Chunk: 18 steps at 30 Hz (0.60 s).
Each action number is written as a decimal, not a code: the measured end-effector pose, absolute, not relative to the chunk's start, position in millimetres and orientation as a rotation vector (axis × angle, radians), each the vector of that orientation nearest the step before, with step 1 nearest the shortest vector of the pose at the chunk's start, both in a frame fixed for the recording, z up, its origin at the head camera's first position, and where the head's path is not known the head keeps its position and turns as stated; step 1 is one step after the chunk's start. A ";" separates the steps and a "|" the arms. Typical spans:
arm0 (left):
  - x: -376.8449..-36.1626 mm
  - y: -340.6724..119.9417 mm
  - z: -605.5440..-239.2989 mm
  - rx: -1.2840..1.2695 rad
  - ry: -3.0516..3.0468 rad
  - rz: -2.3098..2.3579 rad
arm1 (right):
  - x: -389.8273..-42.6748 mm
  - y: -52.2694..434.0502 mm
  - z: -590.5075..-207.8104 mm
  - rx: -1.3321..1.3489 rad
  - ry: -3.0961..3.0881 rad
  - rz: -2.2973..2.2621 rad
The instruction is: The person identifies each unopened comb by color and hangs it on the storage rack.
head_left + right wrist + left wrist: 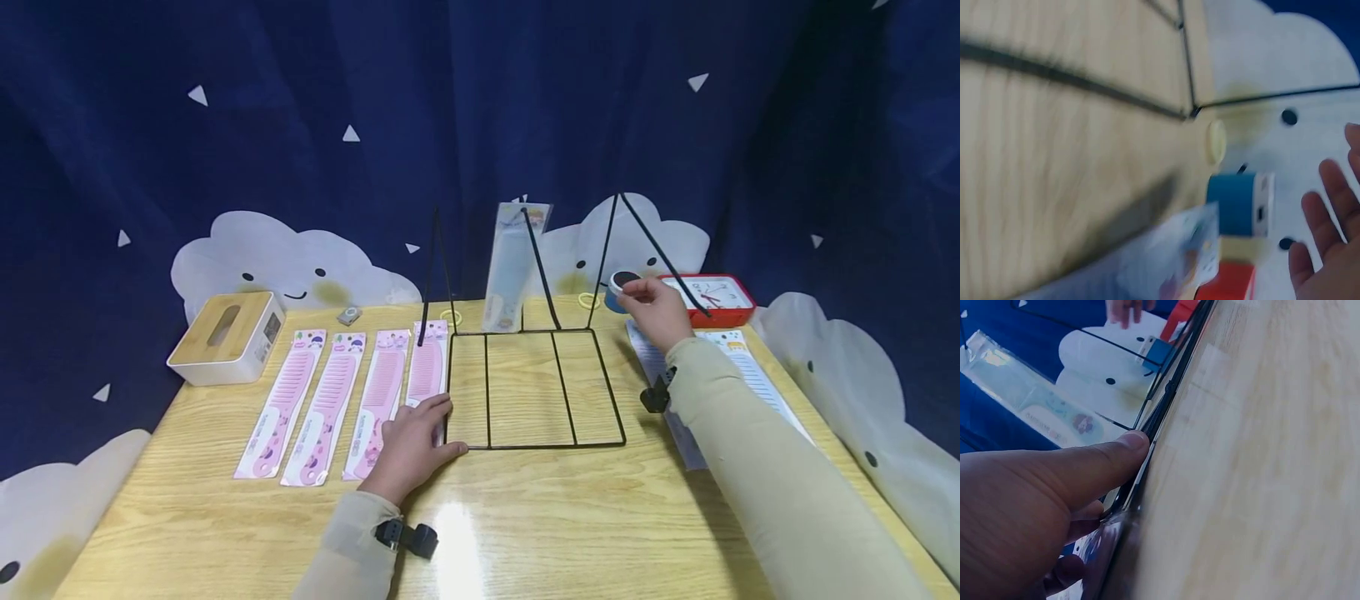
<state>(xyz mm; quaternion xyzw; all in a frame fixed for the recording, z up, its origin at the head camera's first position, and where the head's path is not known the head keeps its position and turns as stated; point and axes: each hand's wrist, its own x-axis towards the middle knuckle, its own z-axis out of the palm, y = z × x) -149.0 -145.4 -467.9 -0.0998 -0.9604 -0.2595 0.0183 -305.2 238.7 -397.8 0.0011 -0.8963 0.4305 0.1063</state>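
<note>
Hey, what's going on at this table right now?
A person sits at a wooden table. Their left hand rests on the near left corner of a black wire rack, beside four pink combs laid in a row. Their right hand, fingers open, reaches toward a small blue round thing near a red clock. A blue comb leans in the rack.

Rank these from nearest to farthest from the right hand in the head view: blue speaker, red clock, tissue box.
Measured from the right hand:
1. Blue speaker, just left of the fingertips, at the table's back edge.
2. Red clock, a little to the hand's right, behind the wire rack's rod.
3. Tissue box, far across the table at the left back corner.
</note>
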 end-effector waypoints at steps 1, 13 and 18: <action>-148.7 -145.3 -467.8 -0.309 -2.983 -0.809 | -305.3 242.8 -400.7 -0.006 -2.672 1.252; -149.4 -145.3 -468.2 -0.319 -2.982 -0.801 | -308.8 279.8 -432.0 -0.170 -3.060 0.887; -149.4 -145.6 -467.4 -0.325 -2.981 -0.804 | -307.4 283.2 -439.2 -0.266 -3.133 0.834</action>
